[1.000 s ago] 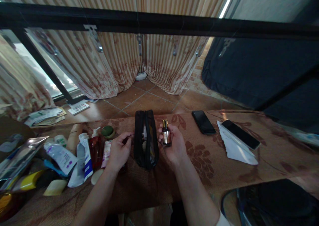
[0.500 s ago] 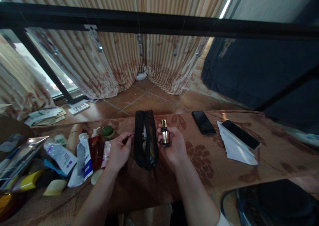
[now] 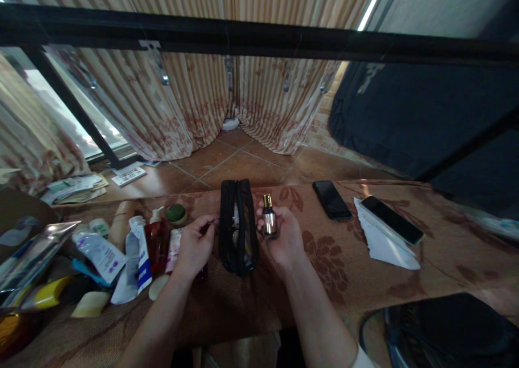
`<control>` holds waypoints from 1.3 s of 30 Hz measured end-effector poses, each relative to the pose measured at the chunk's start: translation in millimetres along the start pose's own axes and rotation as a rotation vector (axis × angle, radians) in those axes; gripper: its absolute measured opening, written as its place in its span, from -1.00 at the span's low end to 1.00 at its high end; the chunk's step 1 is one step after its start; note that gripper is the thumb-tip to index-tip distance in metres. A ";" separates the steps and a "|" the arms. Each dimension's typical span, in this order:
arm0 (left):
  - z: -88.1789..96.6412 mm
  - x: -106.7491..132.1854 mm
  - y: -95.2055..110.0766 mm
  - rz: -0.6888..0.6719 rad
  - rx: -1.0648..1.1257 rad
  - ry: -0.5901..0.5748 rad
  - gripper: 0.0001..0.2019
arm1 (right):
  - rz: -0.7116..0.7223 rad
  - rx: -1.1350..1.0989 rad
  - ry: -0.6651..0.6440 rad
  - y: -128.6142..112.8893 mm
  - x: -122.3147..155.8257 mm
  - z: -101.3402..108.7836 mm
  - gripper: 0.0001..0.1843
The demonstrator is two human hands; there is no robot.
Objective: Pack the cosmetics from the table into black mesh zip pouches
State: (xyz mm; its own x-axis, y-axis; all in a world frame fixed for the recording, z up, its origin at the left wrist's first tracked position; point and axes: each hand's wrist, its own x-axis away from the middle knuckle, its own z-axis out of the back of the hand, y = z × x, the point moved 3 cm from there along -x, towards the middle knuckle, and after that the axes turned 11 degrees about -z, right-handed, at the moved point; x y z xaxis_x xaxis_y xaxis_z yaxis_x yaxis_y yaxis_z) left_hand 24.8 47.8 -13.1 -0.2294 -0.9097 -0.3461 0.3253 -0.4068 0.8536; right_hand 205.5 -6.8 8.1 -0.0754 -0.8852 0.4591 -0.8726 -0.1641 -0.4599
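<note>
A small dropper-size bottle [image 3: 270, 222] with a shiny gold cap and a metallic label lies in my right hand [image 3: 286, 235], its cap pointing away from me. My fingers are wrapped around it, just right of a black mesh zip pouch [image 3: 239, 260]. The pouch stands unzipped along its top, and a few small items show dimly inside. At its left side, my left hand [image 3: 198, 243] has thumb and forefinger pinched at the pouch's edge. Left of that hand are a pink-and-white tube [image 3: 174, 246] and a red pump bottle [image 3: 156, 243].
Toiletries crowd the left side, including a white-and-purple tube [image 3: 101, 257], a blue-and-white tube [image 3: 143, 260] and a round green-topped jar [image 3: 175, 213]. Rightward lie a phone [image 3: 331, 199], torn paper [image 3: 381, 243] and another phone [image 3: 392, 219]. A dark bag [image 3: 450, 325] sits front right.
</note>
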 end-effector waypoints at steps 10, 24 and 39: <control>-0.8 1.0 1.2 -0.003 0.011 -0.006 -0.74 | 0.022 -0.008 -0.013 -0.4 0.3 -0.4 -0.82; -1.1 0.0 0.5 -0.024 -0.011 -0.009 -0.75 | 0.085 0.019 0.061 0.4 -0.3 0.6 -0.70; -0.7 0.6 0.0 -0.054 -0.037 -0.026 -0.75 | 0.164 0.109 0.012 -0.5 4.2 -5.4 -0.50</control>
State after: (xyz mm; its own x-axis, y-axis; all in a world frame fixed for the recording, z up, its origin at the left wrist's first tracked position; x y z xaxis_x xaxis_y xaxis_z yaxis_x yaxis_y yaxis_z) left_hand 25.3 47.2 -13.5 -0.2710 -0.8841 -0.3808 0.3450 -0.4585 0.8190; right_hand 203.1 -8.0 14.4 -0.2186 -0.8989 0.3796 -0.7910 -0.0646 -0.6085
